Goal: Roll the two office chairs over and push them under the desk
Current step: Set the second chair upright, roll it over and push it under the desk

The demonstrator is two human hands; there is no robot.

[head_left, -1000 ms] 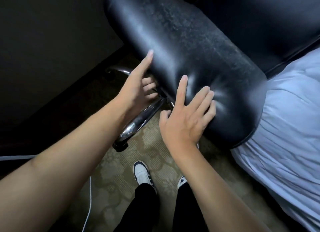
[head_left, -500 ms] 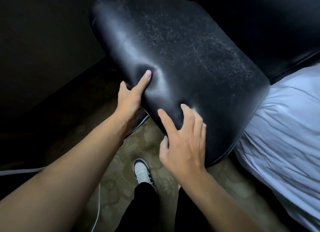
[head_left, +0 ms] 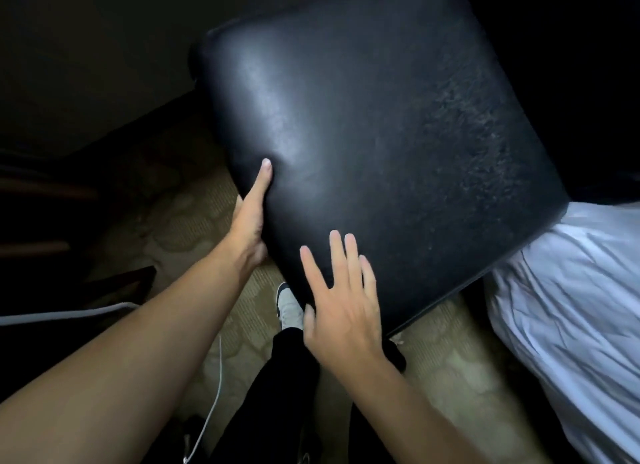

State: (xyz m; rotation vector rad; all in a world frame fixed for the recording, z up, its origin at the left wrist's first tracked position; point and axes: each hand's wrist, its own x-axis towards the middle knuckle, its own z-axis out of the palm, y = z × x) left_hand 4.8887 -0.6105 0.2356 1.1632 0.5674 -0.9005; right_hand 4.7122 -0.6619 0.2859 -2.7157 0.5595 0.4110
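Note:
A black leather office chair back (head_left: 381, 145) fills the middle of the view, worn and scuffed toward its right side. My left hand (head_left: 251, 217) grips its near left edge, thumb pressed on the front face and fingers hidden behind. My right hand (head_left: 341, 301) lies flat on the lower corner of the cushion, fingers spread, palm against the leather. The chair's base and wheels are hidden beneath the cushion. No desk or second chair can be made out in the dark.
A bed with white sheets (head_left: 568, 318) lies close on the right, touching the chair's corner. Patterned carpet (head_left: 180, 228) runs below. A white cable (head_left: 211, 404) trails on the floor at left. My legs and a white shoe (head_left: 287, 304) stand under the chair.
The chair back has swung toward me and now faces the camera more squarely. My left hand has closed around its left edge; my right hand has flattened on the lower corner.

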